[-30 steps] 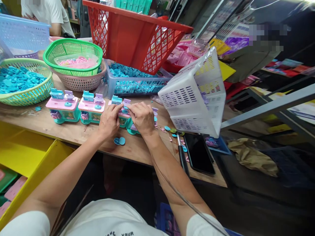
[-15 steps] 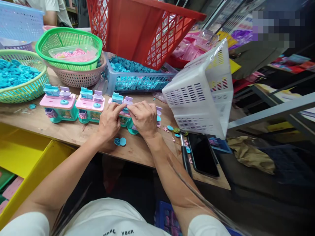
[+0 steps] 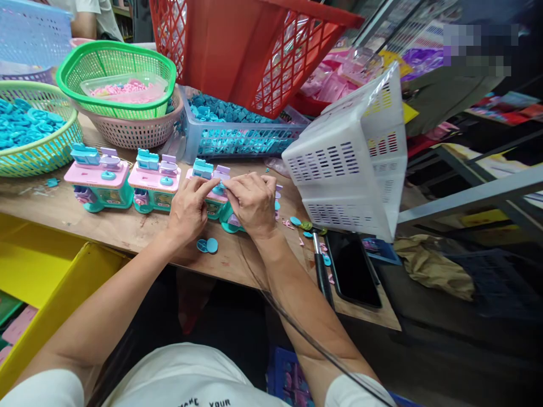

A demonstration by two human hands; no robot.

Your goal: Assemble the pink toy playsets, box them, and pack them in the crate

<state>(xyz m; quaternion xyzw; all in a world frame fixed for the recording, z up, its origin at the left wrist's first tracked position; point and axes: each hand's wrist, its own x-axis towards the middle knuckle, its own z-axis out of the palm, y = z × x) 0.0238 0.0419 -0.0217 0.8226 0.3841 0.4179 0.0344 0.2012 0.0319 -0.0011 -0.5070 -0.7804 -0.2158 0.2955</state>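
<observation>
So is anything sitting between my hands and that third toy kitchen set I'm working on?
Nothing visible: the left hand and right hand already rest on the third toy kitchen set, fingertips meeting on its top.

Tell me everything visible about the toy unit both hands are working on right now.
The toy unit is glossy moulded plastic: pink top, teal body, a teal block and a lilac piece standing on top. It sits upright on the wooden table, third in a row beside two matching units. The left hand and right hand press on its top and cover most of its front, so lower details are hidden. Two loose teal discs lie just in front.
</observation>
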